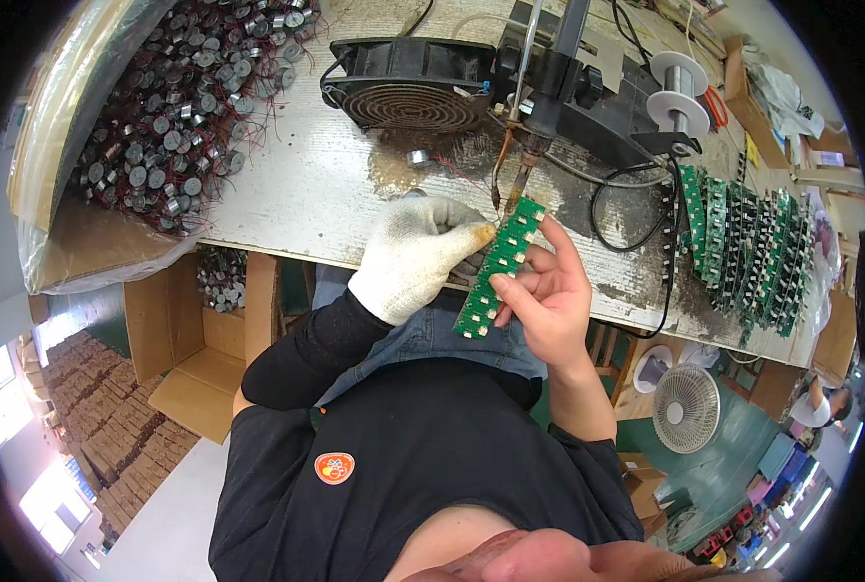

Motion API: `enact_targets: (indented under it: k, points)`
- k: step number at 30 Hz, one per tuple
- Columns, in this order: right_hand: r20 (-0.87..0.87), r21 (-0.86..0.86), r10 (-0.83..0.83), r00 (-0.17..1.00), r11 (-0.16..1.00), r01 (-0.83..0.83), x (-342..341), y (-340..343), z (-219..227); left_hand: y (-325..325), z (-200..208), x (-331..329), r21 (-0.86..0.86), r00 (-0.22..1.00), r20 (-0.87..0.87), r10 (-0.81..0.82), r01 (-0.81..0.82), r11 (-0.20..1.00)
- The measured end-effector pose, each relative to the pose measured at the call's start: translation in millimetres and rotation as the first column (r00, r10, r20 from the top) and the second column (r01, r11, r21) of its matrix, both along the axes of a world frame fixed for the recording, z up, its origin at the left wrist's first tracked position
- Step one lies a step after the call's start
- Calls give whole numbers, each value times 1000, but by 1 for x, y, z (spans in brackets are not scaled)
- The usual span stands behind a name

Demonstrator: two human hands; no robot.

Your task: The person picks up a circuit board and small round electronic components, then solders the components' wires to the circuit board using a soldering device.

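My right hand (552,301), bare, grips a green circuit board strip (498,274) between thumb and fingers. The strip is tilted, with a row of small pale parts along it, and its upper end is right by the soldering iron tip (520,182). My left hand (418,250) wears a white knit glove with a stained fingertip. Its thumb and forefinger are pinched together at the strip's upper left edge; what they hold is too small to make out. A bit of grey metal shows at the top of the glove. Beyond it lies a small round metal component (419,157) with thin red wires.
A heap of similar wired components (175,126) fills a plastic-lined box at left. A black fan (408,87) stands behind my hands, beside the soldering stand (587,97) with its solder spool (680,87). Rows of green boards (748,252) lie at right, near a loose black cable (597,218).
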State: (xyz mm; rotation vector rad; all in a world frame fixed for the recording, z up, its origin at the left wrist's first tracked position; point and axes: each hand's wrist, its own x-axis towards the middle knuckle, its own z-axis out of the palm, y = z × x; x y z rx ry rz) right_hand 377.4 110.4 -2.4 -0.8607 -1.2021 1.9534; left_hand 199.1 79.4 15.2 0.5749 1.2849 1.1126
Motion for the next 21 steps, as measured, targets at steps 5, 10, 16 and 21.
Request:
enact_targets:
  k: [5,10,16,21]
  points:
    - [-1,-1,3,1000,1000,-3,1,0,1,1,6,1,-24,1000,6,-18,18,1000]
    - [-16,16,-21,1000,1000,21,2,-2,-1,-1,8,0,-7,1000,-7,-24,24,1000]
    - [10,6,15,1000,1000,-15,2,-2,3,-3,7,-3,-7,999,-33,-30,30,1000]
    - [10,9,16,1000,1000,-16,2,-2,3,0,8,-5,-26,990,-126,-60,58,998]
